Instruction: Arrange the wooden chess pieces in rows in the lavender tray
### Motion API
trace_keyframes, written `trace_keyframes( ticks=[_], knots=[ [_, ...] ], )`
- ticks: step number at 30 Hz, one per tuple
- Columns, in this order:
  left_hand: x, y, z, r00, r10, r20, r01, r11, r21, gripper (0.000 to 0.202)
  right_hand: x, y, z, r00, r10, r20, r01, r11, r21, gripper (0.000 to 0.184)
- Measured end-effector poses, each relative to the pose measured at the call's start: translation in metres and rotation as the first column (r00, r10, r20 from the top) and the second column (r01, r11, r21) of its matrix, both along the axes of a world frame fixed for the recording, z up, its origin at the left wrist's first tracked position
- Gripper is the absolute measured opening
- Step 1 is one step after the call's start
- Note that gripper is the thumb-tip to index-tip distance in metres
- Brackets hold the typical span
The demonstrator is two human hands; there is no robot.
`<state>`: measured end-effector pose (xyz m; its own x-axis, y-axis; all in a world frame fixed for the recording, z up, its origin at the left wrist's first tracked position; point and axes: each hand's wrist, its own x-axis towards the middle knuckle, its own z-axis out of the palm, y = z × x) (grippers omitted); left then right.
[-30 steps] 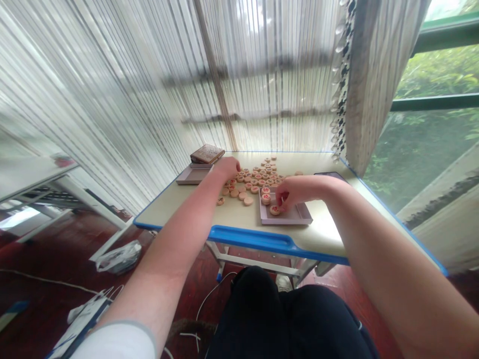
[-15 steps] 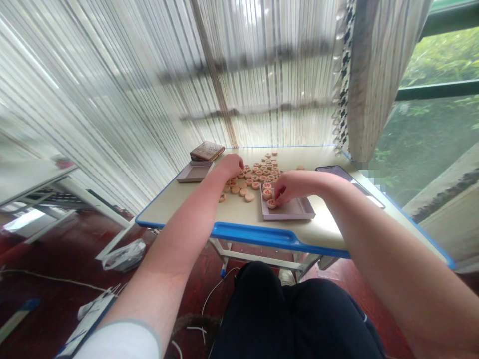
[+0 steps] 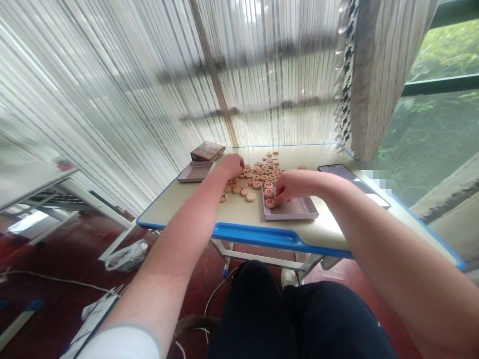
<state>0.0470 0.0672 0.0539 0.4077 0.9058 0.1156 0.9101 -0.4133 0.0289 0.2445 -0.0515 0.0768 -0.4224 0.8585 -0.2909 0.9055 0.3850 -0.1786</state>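
Three round, wood-coloured pieces (image 3: 269, 193) with red characters form a row, far to near, along the left side of a shallow, pinkish-grey tray (image 3: 294, 216). Beyond and left of it spreads a loose cluster of similar discs (image 3: 264, 178), some plain-topped.

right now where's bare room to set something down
The table is bare in front of the left tray, left of the left forearm, and far right, behind the lone piece and phone. Loose pieces crowd the middle, from left hand to near tray.
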Motion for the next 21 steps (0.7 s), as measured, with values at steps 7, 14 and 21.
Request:
trace_keyframes(
  ticks=[7,14,21],
  knots=[
    [0.001,-0.003,0.002,1.000,0.007,0.002,-0.007,1.000,0.004,0.027,-0.001,-0.002,0.001,1.000,-0.012,0.014,0.012,1.000,0.021,0.027],
    [0.003,-0.008,0.006,0.996,-0.077,0.037,0.078,0.996,-0.039,0.027,0.018,0.005,0.011,0.987,-0.158,-0.038,0.160,0.985,0.056,0.022],
    [0.020,-0.025,0.002,0.955,-0.277,0.109,0.286,0.955,-0.080,0.036,0.060,0.035,0.004,0.887,-0.458,-0.054,0.452,0.842,0.296,0.032]
  ],
)
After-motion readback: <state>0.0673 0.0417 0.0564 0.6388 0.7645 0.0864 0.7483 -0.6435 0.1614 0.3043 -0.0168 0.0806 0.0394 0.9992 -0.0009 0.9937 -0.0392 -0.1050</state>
